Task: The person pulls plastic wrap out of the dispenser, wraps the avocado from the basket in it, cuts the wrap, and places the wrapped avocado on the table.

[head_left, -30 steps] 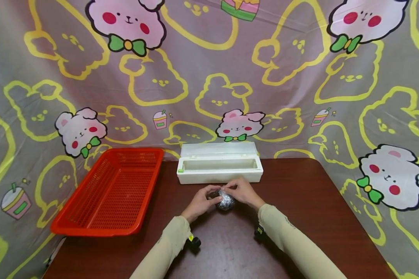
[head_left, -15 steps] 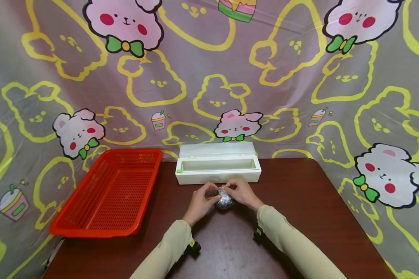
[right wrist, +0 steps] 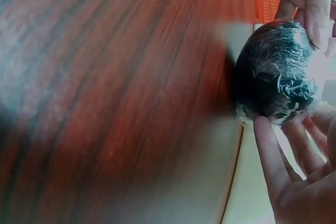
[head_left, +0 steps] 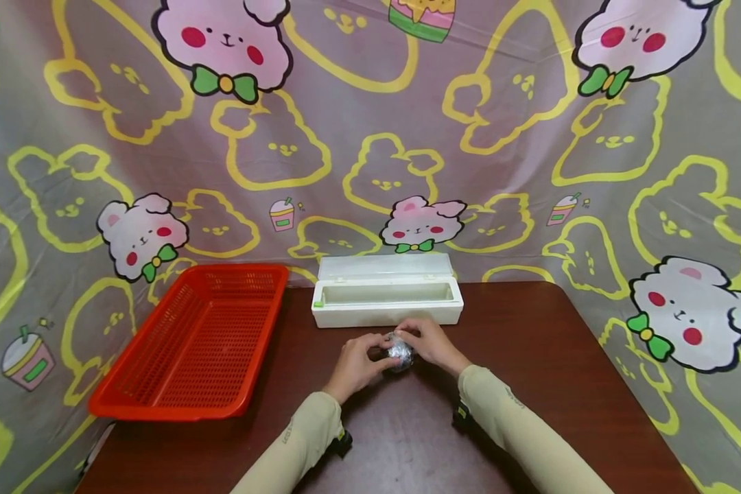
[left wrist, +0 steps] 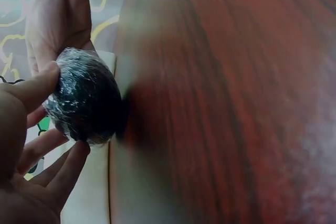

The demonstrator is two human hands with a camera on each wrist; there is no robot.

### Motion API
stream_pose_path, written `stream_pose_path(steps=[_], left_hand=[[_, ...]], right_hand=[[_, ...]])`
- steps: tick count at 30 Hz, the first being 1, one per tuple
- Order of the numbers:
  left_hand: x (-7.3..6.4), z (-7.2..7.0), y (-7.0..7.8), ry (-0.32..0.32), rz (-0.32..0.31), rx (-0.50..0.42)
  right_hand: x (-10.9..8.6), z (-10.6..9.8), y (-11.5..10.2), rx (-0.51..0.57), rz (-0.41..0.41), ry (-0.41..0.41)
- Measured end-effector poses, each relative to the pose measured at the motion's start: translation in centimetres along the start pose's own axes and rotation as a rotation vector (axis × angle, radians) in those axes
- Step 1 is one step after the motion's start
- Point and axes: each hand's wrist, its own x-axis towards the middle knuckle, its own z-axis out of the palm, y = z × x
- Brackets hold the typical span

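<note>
A dark, round object wrapped in crinkled clear plastic film (head_left: 401,351) sits between both hands at the middle of the table. From its left side, my left hand (head_left: 353,367) holds it, thumb on the near side and fingers behind. My right hand (head_left: 432,344) grips the top and right side with its fingertips. In the left wrist view, the thumb and fingers of the left hand (left wrist: 31,156) touch the shiny wrapped ball (left wrist: 86,98). The right wrist view shows fingertips of the right hand (right wrist: 304,182) against the ball's lower side (right wrist: 281,74).
Just behind the hands stands a long white box (head_left: 387,315) with its clear lid raised. A red perforated plastic basket (head_left: 188,412) lies at the left of the brown wooden table (head_left: 531,357). A patterned cloth (head_left: 358,103) hangs behind and around the table.
My left hand's fingers have shifted on the wrapped ball, and its thumb now sits lower on the near side. The right hand stays nearly in place. Box and basket have not moved.
</note>
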Motion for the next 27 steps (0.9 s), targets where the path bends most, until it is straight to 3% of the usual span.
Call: stream_pose_path(steps=[4,7,14,20,23,27], left_hand=[[0.0,0.0,-0.1,0.002,-0.012,-0.016],[-0.1,-0.1,-0.1,-0.01,-0.001,-0.007],[-0.3,-0.5,-0.5,-0.051,0.115,0.051],[0.2,-0.7,-1.1,-0.035,0.221,0.094],[0.4,-1.1,-1.2,-0.086,0.228,0.077],[0.7,-1.7,-1.2,-0.165,0.208,0.044]], right_hand=[[0.1,-0.2,0.0,-0.016,-0.006,-0.016],[0.1,-0.2,0.0,0.028,0.035,-0.038],[-0.1,0.0,0.4,0.136,0.085,-0.099],[-0.1,-0.2,0.4,0.012,0.005,-0.069],[-0.1,-0.1,0.3,-0.042,-0.008,-0.073],[-0.2,0.0,0.2,-0.044,0.04,-0.088]])
